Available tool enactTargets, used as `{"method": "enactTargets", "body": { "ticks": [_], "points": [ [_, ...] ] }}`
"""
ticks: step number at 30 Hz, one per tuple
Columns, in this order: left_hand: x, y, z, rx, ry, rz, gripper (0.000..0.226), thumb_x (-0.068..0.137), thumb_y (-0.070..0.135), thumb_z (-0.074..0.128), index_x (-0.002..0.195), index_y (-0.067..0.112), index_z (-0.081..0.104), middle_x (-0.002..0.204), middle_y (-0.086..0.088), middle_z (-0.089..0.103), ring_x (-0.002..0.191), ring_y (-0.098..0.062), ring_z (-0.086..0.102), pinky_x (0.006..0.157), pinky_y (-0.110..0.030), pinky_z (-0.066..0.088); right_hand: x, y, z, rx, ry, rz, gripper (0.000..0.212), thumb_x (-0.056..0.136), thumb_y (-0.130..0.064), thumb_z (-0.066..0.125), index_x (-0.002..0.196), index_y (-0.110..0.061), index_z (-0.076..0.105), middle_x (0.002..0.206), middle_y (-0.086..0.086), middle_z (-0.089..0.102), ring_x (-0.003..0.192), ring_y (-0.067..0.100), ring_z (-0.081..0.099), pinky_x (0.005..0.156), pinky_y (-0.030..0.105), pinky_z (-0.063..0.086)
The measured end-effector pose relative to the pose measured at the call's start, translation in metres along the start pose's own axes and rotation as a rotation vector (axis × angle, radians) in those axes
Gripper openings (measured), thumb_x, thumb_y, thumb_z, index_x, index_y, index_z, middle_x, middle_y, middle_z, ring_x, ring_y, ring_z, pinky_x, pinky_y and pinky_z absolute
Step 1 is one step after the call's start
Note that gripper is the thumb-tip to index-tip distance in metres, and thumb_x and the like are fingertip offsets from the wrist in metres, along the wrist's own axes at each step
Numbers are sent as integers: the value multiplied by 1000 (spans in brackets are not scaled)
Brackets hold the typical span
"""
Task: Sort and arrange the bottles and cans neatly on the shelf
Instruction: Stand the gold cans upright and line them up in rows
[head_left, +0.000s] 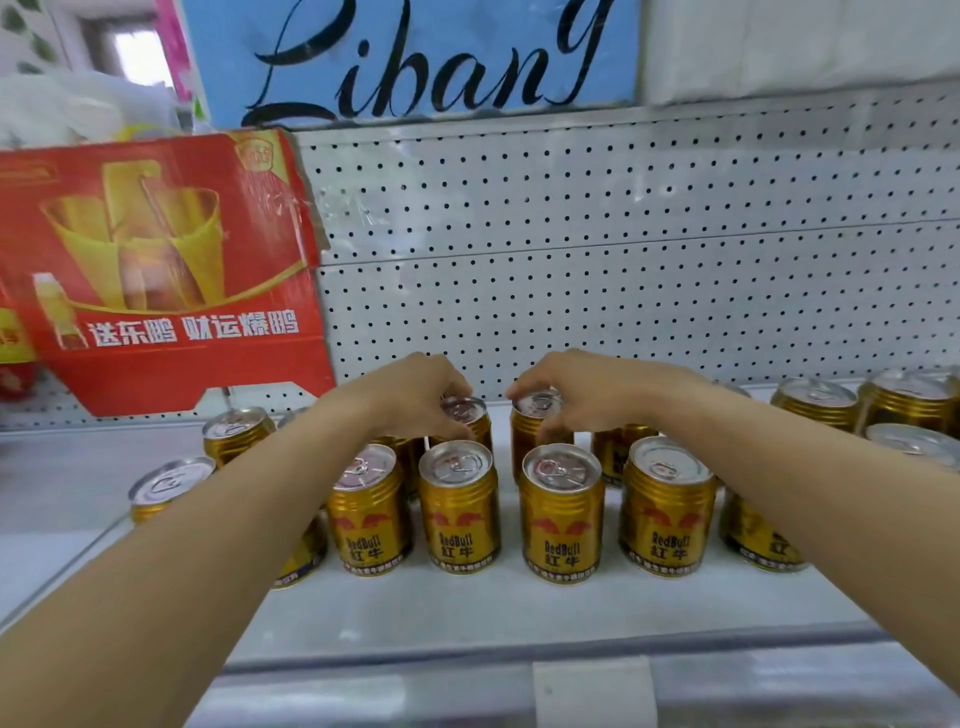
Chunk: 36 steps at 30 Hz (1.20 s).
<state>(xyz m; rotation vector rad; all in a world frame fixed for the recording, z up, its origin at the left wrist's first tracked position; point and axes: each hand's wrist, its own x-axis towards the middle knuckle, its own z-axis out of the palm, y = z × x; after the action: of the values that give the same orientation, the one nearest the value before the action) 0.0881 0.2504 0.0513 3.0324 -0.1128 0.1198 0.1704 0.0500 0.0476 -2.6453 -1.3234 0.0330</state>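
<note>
Several gold Red Bull cans stand on a white shelf (467, 613). Four form a front row, among them one at centre left (458, 506) and one at centre right (562, 514). Behind that row, my left hand (415, 389) grips the top of a rear can (467, 415) from above. My right hand (582, 387) grips the top of another rear can (535, 421) the same way. A narrow gap separates the two held cans. More cans stand at the left (236, 431) and at the far right (813, 402).
A red cardboard drinks carton (171, 275) leans at the back left of the shelf. A white perforated back panel (623, 249) closes the rear. Above it sits a blue sign (415, 57). The shelf's front lip (571, 680) runs along the bottom.
</note>
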Motion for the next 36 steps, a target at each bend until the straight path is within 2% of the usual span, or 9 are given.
{"method": "enactTargets", "body": {
  "ticks": [5, 8, 10, 13, 16, 20, 29, 32, 36],
  "points": [
    [-2, -2, 2, -1, 9, -13, 33, 80, 43, 72, 100, 17, 71, 90, 1, 72, 86, -19, 64, 82, -44, 52, -1, 1, 3, 49, 7, 2, 60, 82, -32, 75, 137, -29, 51, 143, -6, 48, 132, 17, 43, 108, 39, 38],
    [-10, 5, -2, -23, -7, -59, 43, 87, 41, 68, 124, 21, 63, 120, 3, 64, 112, -17, 58, 97, -37, 46, -5, 2, 1, 51, 6, 19, 59, 85, -36, 71, 139, -32, 48, 144, -6, 45, 133, 17, 41, 108, 36, 36],
    [-26, 11, -8, -129, 96, -79, 46, 92, 46, 58, 133, 27, 55, 131, 8, 53, 123, -11, 49, 102, -34, 40, -15, 0, -5, 58, 53, 23, 54, 90, -45, 62, 141, -37, 45, 147, -9, 41, 135, 14, 38, 109, 36, 34],
    [-62, 23, -9, -163, 211, -34, 49, 89, 60, 48, 125, 30, 61, 118, 12, 60, 109, -7, 56, 93, -34, 46, -48, -15, -16, 61, 102, -4, 49, 89, -61, 51, 136, -44, 48, 138, -16, 46, 124, 7, 44, 100, 31, 40],
    [-91, 38, -3, -20, 84, -39, 58, 78, 69, 57, 125, 34, 59, 114, 14, 60, 102, -7, 56, 86, -31, 47, -83, -33, -13, -6, -18, -29, 60, 81, -68, 54, 137, -47, 44, 132, -19, 47, 114, 5, 46, 88, 23, 43],
    [-93, 47, 4, 2, 48, -29, 60, 76, 50, 76, 130, 31, 57, 116, 11, 61, 106, -9, 52, 84, -25, 40, -91, -38, 5, -66, -46, -42, 67, 83, -56, 63, 143, -48, 33, 138, -10, 42, 124, 12, 42, 95, 27, 38],
    [-107, 51, 3, -41, 91, -34, 64, 74, 49, 78, 132, 33, 56, 117, 17, 59, 102, -1, 52, 84, -19, 46, -91, -34, 14, -43, -5, -77, 67, 87, -52, 61, 146, -44, 30, 142, -10, 41, 124, 12, 44, 98, 28, 41],
    [-109, 42, 5, -93, 97, -32, 67, 75, 52, 76, 136, 36, 52, 126, 19, 55, 109, 3, 48, 82, -9, 38, -92, -34, 15, -57, -6, -71, 67, 87, -55, 59, 145, -46, 29, 144, -12, 39, 126, 10, 42, 98, 27, 41],
    [-124, 4, -15, -227, 279, -113, 60, 77, 63, 60, 132, 39, 56, 135, 21, 54, 119, 3, 47, 97, -22, 36, -93, -42, 11, -68, 9, -71, 67, 83, -68, 50, 144, -45, 34, 147, -17, 35, 128, 5, 38, 103, 27, 38]
  ]
}}
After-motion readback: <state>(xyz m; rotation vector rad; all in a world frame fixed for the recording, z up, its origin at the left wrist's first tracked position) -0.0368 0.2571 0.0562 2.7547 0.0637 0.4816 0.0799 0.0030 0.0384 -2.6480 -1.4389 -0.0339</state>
